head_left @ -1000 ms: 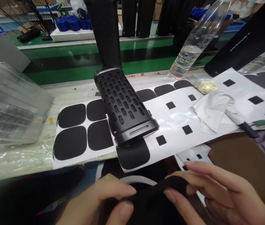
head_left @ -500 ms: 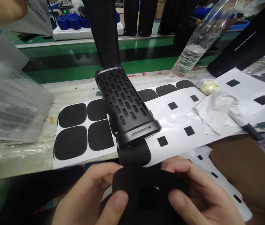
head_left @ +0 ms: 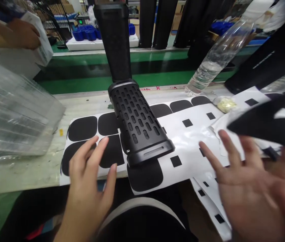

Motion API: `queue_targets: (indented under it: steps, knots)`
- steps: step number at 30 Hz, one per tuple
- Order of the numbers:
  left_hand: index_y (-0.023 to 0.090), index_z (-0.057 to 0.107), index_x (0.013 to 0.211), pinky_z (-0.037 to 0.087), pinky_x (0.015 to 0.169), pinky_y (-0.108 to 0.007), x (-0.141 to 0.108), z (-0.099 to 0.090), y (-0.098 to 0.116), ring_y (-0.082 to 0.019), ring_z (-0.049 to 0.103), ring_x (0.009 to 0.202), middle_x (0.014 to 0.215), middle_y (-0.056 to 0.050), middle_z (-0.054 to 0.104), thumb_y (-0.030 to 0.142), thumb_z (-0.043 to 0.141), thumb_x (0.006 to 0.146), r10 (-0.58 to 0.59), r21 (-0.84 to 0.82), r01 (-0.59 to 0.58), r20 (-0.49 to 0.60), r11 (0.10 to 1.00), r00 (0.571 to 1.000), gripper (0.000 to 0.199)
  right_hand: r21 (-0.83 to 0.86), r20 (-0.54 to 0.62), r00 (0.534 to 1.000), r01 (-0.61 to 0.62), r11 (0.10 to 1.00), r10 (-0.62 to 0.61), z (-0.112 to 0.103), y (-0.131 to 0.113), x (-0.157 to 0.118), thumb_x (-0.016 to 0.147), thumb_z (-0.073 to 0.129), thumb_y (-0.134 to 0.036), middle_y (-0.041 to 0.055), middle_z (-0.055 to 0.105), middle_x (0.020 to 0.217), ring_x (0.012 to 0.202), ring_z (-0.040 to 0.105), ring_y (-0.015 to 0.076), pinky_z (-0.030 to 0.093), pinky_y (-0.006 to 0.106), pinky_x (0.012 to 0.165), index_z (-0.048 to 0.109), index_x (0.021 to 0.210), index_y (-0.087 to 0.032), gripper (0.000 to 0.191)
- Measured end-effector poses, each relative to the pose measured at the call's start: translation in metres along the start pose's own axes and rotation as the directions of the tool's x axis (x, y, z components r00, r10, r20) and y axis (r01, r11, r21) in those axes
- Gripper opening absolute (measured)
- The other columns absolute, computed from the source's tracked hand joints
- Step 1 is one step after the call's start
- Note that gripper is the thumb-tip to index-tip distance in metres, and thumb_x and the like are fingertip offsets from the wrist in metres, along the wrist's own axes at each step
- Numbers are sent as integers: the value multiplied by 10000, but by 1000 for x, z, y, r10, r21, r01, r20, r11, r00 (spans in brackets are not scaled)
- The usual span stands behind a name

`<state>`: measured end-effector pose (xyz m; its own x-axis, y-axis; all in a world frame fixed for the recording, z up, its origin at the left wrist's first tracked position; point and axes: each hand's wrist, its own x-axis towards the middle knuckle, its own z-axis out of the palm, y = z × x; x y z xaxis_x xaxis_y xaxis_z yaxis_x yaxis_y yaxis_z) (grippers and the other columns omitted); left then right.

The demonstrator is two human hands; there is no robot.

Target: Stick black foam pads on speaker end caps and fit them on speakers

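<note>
My left hand (head_left: pixel 89 174) is open, fingers apart, over a white sheet (head_left: pixel 65 179) with rounded black stickers (head_left: pixel 83 128). Nothing is in it. On the right, my right hand (head_left: pixel 253 185) is palm up and blurred; its outer fingers are spread. A thin, dark black piece (head_left: pixel 265 119) with a light gap is pinched near its thumb, though the thumb is smeared. Between the hands a black slotted housing (head_left: pixel 138 117) lies on the sheets, joined to or touching a black tube (head_left: pixel 117 50) behind it. Below, a black rounded thing with a pale rim (head_left: pixel 142 222) sits at my lap.
A clear water bottle (head_left: pixel 208 64) leans at the back right beside dark tubes (head_left: pixel 263 57). Clear plastic-wrapped packaging (head_left: pixel 18 111) stands left. Another person's hand (head_left: pixel 26 33) touches a white box. White sheets with black squares (head_left: pixel 187 123) overhang the table edge. Blue parts (head_left: pixel 86 34) stand behind.
Both hands held a black piece together at the front. They have parted: the left let go and rose leftward, while the right moved right with a black piece.
</note>
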<state>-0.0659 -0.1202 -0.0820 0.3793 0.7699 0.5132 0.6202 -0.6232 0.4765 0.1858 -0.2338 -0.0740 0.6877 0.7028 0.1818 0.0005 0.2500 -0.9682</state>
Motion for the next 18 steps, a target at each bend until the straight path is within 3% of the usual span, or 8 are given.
queue_targets:
  steps: [3, 6, 10, 13, 16, 18]
  knots:
    - [318, 140, 1610, 173, 1255, -536, 16, 16, -9, -337, 126, 1566, 1716, -41, 47, 110, 568, 890, 273, 117, -287, 125, 951, 954, 862, 91, 108, 994, -12, 996, 2, 39, 10, -1, 922, 692, -333, -80, 395, 1599, 1539, 266, 195, 274, 516, 1249, 255, 1500, -594, 770]
    - [239, 2, 1618, 37, 1262, -565, 29, 26, -13, -316, -65, 1585, 1709, -74, -138, 1, 517, 831, 429, 150, -469, 234, 871, 872, 970, 112, 186, 971, -171, 979, 148, 62, 22, -9, 968, 631, -345, 16, 465, 1573, 1498, 360, 177, 246, 522, 1247, -56, 1573, -490, 926]
    - [188, 25, 1600, 149, 1230, -641, 47, 29, -11, -345, 62, 1582, 1687, -230, 105, 27, 537, 846, 515, 22, -542, 286, 840, 808, 926, 284, 219, 944, -305, 909, 249, 67, 20, -9, 970, 585, -356, 105, 555, 1495, 1392, 521, 241, 352, 568, 1176, -78, 1583, -375, 903]
    - [251, 64, 1580, 204, 1196, -690, 65, 25, -9, -353, 145, 1571, 1651, -252, 227, 72, 599, 843, 538, -58, -542, 244, 838, 807, 928, 352, 242, 936, -331, 876, 256, 65, 5, 5, 929, 606, -366, 117, 627, 1415, 1368, 547, 261, 277, 592, 1203, -26, 1578, -324, 907]
    - [283, 99, 1555, 132, 1166, -767, 84, 23, -7, -368, 143, 1567, 1633, -267, 264, 116, 653, 837, 550, -122, -537, 140, 835, 824, 921, 349, 256, 938, -315, 883, 234, 67, -17, 28, 899, 648, -426, 128, 632, 1406, 1357, 556, 277, 270, 592, 1203, 75, 1546, -338, 869]
    - [276, 182, 1517, 85, 1138, -807, 92, 28, -7, -398, 100, 1565, 1626, -287, 264, 244, 700, 848, 547, -151, -536, 37, 830, 836, 847, 295, 247, 944, -289, 911, 220, 72, -33, 44, 900, 665, -470, 126, 589, 1455, 1334, 578, 277, 300, 573, 1193, 134, 1512, -373, 816]
